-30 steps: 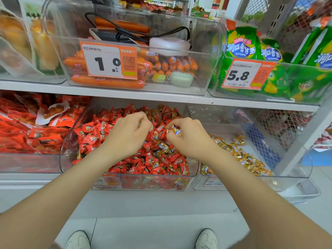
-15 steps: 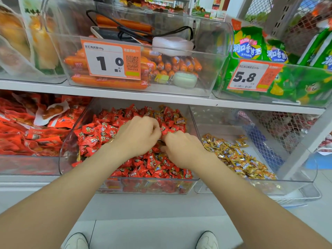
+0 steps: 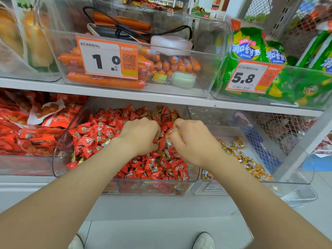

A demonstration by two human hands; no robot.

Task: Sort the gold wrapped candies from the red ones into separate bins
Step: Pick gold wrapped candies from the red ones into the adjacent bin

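Head view, left hand point(image 3: 140, 135): fingers point(image 3: 154, 129) curled among red candies point(image 3: 97, 133); grip was unclear.
Right hand point(image 3: 194, 141): fingers pinched gold candy point(image 3: 180, 131).
Gold bin point(image 3: 291, 183): right of those fingers.

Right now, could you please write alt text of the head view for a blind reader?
The left hand and right hand dig into a clear bin heaped with red candies and some stray gold ones, the right pinching one. A second clear bin to its right holds only gold candies; sausages sit on the shelf above.
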